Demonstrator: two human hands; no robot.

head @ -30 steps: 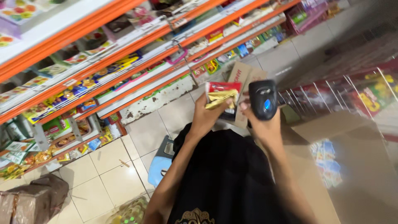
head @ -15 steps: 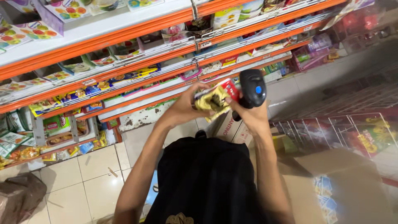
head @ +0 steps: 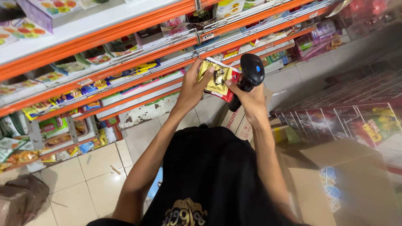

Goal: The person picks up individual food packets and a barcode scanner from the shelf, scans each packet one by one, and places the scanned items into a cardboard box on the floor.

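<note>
Head view: left hand (head: 193, 86) grips a gold-and-red foil packet (head: 218, 78), right hand (head: 248, 97) wraps a black handheld scanner (head: 250, 72) touching the packet's right edge, mid-scan by the look of it.

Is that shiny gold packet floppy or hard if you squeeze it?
Probably floppy: the gold packet looks like thin crinkled foil, bent a little in the left hand. It seems light, since a few fingers hold it up. The glossy surface could be slippery. The right hand holds a black scanner beside it.

Head view, steep downward, close over shelves (head: 125, 37).
</note>
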